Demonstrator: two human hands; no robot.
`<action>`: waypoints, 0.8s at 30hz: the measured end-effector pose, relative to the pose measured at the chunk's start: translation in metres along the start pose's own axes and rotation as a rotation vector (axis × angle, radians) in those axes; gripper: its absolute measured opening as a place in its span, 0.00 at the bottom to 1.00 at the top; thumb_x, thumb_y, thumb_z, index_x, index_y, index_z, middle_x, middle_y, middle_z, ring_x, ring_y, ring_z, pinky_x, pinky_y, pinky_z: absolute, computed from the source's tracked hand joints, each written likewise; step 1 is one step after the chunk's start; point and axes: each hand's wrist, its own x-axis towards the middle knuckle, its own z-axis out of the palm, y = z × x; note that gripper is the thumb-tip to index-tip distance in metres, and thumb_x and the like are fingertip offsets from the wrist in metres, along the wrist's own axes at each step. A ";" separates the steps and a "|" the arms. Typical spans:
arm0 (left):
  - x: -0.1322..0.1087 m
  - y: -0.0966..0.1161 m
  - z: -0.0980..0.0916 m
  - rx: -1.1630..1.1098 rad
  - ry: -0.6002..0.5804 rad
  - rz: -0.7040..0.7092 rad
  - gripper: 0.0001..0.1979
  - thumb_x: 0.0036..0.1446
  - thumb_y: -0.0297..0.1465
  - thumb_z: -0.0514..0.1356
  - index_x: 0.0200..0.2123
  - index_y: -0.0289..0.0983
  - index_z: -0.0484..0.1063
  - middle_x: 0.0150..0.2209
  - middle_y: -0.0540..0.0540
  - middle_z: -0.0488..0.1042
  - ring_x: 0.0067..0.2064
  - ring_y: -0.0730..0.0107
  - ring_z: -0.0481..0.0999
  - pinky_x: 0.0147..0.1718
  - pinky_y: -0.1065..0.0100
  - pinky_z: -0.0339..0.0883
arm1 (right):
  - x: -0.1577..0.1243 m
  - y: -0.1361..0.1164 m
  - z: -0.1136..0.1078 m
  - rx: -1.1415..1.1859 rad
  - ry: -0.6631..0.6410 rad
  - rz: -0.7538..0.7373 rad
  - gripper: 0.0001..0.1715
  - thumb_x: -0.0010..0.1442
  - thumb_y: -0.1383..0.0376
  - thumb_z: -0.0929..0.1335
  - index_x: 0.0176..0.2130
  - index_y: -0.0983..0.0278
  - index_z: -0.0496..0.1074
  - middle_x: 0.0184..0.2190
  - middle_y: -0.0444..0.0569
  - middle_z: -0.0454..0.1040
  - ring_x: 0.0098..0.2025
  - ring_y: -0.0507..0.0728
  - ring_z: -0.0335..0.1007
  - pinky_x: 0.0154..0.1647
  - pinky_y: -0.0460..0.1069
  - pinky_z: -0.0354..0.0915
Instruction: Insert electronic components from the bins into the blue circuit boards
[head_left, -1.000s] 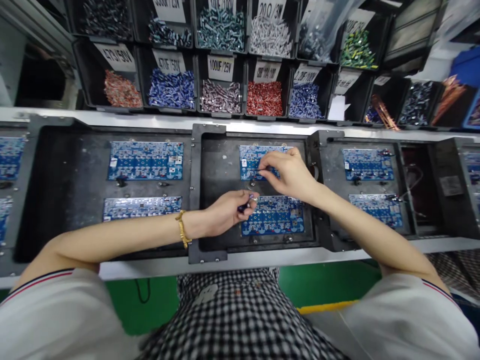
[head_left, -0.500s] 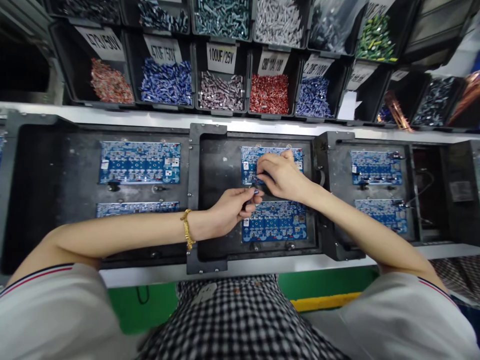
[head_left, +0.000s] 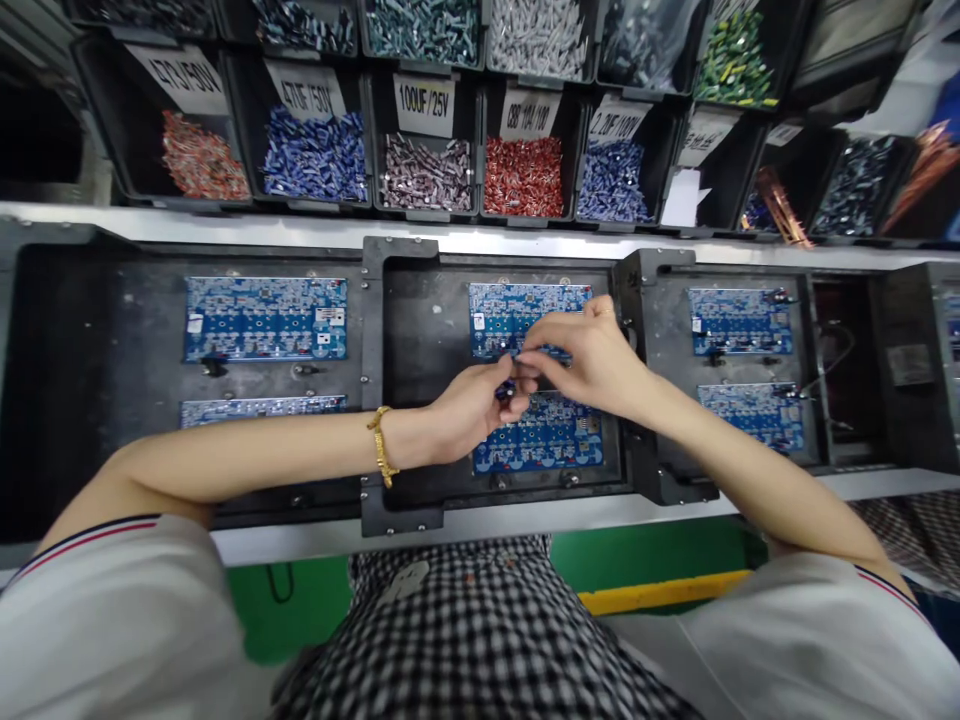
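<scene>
My left hand (head_left: 480, 400) is closed around a few small dark blue capacitors (head_left: 506, 388), which show between its curled fingers. My right hand (head_left: 589, 355) is pinched, its thumb and index fingertips meeting those of the left. Whatever lies in that pinch is too small to make out. Both hands hover over the middle tray, between an upper blue circuit board (head_left: 491, 300) and a lower blue circuit board (head_left: 540, 455). Fingers cover the upper board's lower right part and the lower board's upper left edge.
Black trays with more circuit boards (head_left: 262, 320) lie to the left and right (head_left: 739, 320). Behind a pale rail (head_left: 480, 240) stand labelled bins of parts, including blue capacitors (head_left: 315, 155) and red components (head_left: 523, 175). Black dividers (head_left: 375, 400) rise between the trays.
My right hand has come down off the upper board to the left fingertips. The left hand has turned slightly, showing more of its capacitors. The whole view has shifted a little.
</scene>
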 end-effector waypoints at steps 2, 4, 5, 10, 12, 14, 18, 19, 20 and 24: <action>0.000 -0.002 0.000 0.043 0.002 -0.042 0.12 0.66 0.26 0.48 0.34 0.28 0.68 0.26 0.50 0.63 0.22 0.82 0.60 0.21 0.76 0.50 | 0.000 0.011 0.003 -0.082 0.019 0.045 0.12 0.63 0.64 0.61 0.34 0.63 0.72 0.37 0.47 0.77 0.40 0.58 0.70 0.40 0.53 0.43; 0.001 -0.003 -0.001 0.087 0.007 -0.065 0.10 0.64 0.26 0.51 0.34 0.28 0.69 0.26 0.50 0.63 0.22 0.83 0.61 0.22 0.76 0.50 | 0.001 0.021 0.008 -0.133 0.016 0.062 0.12 0.63 0.67 0.60 0.35 0.63 0.72 0.39 0.48 0.76 0.42 0.59 0.69 0.41 0.54 0.43; 0.002 -0.003 -0.002 0.101 0.000 -0.066 0.10 0.64 0.26 0.52 0.34 0.27 0.70 0.26 0.49 0.64 0.23 0.83 0.62 0.23 0.76 0.51 | 0.002 0.025 0.010 -0.145 0.009 0.060 0.13 0.63 0.67 0.59 0.35 0.63 0.72 0.40 0.49 0.76 0.42 0.60 0.68 0.41 0.54 0.43; 0.004 0.001 -0.005 0.105 -0.043 -0.043 0.09 0.60 0.26 0.57 0.40 0.27 0.75 0.29 0.47 0.67 0.26 0.82 0.62 0.25 0.76 0.53 | 0.004 0.027 0.012 -0.196 -0.015 0.022 0.14 0.63 0.69 0.58 0.35 0.64 0.71 0.39 0.49 0.75 0.40 0.59 0.66 0.42 0.55 0.43; 0.003 0.001 -0.005 0.065 -0.037 -0.046 0.09 0.59 0.24 0.57 0.41 0.27 0.75 0.27 0.50 0.63 0.25 0.83 0.59 0.24 0.76 0.51 | 0.003 0.026 0.012 -0.228 -0.023 0.005 0.14 0.63 0.70 0.57 0.35 0.64 0.71 0.39 0.49 0.74 0.39 0.59 0.65 0.42 0.55 0.43; 0.002 0.001 -0.005 0.035 -0.020 -0.054 0.11 0.59 0.21 0.56 0.42 0.27 0.75 0.27 0.49 0.64 0.25 0.83 0.59 0.25 0.76 0.52 | 0.003 0.025 0.012 -0.260 -0.024 -0.007 0.15 0.63 0.70 0.57 0.35 0.65 0.71 0.38 0.50 0.75 0.38 0.59 0.65 0.42 0.55 0.43; 0.001 0.000 -0.006 0.053 0.016 -0.027 0.08 0.58 0.22 0.58 0.39 0.27 0.76 0.29 0.47 0.67 0.24 0.84 0.58 0.22 0.77 0.49 | 0.002 0.026 0.016 -0.290 -0.001 -0.001 0.15 0.65 0.67 0.57 0.35 0.65 0.71 0.38 0.50 0.75 0.38 0.59 0.66 0.42 0.55 0.43; 0.002 0.000 -0.006 0.051 0.026 -0.025 0.07 0.59 0.24 0.58 0.37 0.27 0.76 0.28 0.47 0.67 0.23 0.85 0.58 0.21 0.78 0.48 | 0.001 0.025 0.016 -0.278 0.012 0.011 0.15 0.65 0.66 0.58 0.35 0.65 0.71 0.37 0.50 0.76 0.38 0.59 0.67 0.42 0.55 0.43; 0.002 -0.001 -0.005 0.043 0.036 -0.027 0.08 0.60 0.25 0.57 0.35 0.26 0.75 0.27 0.48 0.66 0.22 0.85 0.58 0.20 0.78 0.47 | -0.001 0.024 0.016 -0.252 0.032 0.029 0.14 0.65 0.64 0.59 0.34 0.64 0.71 0.37 0.49 0.76 0.38 0.59 0.67 0.42 0.55 0.43; 0.005 -0.005 0.000 -0.003 0.060 -0.024 0.13 0.64 0.28 0.53 0.30 0.27 0.71 0.25 0.50 0.63 0.21 0.85 0.58 0.19 0.79 0.47 | -0.011 0.008 0.006 0.015 0.098 0.106 0.11 0.62 0.59 0.65 0.34 0.62 0.72 0.35 0.45 0.78 0.37 0.57 0.70 0.41 0.53 0.44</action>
